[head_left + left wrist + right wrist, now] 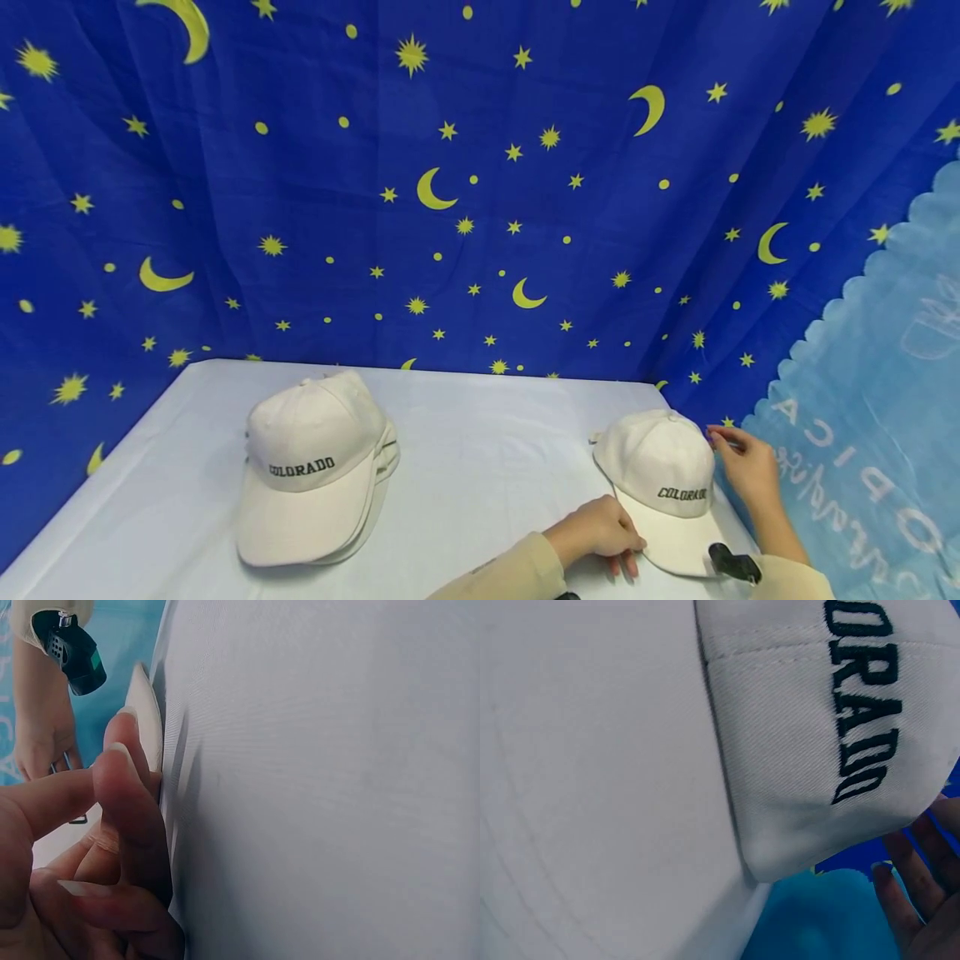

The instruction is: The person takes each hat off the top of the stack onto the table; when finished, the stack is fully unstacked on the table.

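Observation:
A cream baseball cap with dark COLORADO lettering sits on the right part of the table, brim toward me. My left hand pinches the left edge of its brim; in the left wrist view the curled fingers partly cover that edge. On the other side, my right hand has its fingertips against the crown's right rear side. The right wrist view shows the right hand's fingers extended beside the crown, the lower ones spread free of it.
A stack of matching cream caps stands on the left of the white-covered table. Behind hangs a blue star-and-moon curtain; a light blue printed cloth borders the right side. Black wrist cameras sit at the sleeves.

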A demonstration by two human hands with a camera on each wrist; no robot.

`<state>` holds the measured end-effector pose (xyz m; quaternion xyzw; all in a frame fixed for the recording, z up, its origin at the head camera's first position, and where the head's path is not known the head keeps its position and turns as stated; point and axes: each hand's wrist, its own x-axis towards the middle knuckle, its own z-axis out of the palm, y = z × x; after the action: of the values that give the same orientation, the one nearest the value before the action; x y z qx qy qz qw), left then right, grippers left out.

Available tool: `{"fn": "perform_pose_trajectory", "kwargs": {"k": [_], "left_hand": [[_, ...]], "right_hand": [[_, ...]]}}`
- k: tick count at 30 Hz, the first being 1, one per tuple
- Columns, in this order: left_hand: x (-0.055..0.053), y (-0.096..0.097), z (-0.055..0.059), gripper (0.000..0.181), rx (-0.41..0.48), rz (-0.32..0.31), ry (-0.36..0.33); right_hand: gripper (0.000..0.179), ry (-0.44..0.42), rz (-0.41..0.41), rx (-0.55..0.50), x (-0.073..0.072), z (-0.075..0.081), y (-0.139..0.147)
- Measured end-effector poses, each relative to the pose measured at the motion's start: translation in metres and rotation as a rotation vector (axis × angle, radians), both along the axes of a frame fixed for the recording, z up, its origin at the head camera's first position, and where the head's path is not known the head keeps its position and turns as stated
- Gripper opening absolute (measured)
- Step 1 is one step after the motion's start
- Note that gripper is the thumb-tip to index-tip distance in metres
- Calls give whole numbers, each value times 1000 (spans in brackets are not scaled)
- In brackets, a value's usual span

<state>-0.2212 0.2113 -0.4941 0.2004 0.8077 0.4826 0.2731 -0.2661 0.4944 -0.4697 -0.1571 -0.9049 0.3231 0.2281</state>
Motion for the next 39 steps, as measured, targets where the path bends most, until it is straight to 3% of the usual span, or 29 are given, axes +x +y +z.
{"fn": "perform_pose_trajectory", "kwargs": {"k": [15,25,31,39], "left_hand": [[1,-19,9,14,58,-2,3],[-2,-35,15,12,158,-29,-30],[-2,-43,21,10,182,-15,-18],[-1,-53,25,13,159,-1,10]], "right_hand": [[26,69,16,21,0,9,-19],[24,126,77,133,4,19,-40],[24,138,107,161,6,26,-47],[23,193,158,177,5,38,-64]]}}
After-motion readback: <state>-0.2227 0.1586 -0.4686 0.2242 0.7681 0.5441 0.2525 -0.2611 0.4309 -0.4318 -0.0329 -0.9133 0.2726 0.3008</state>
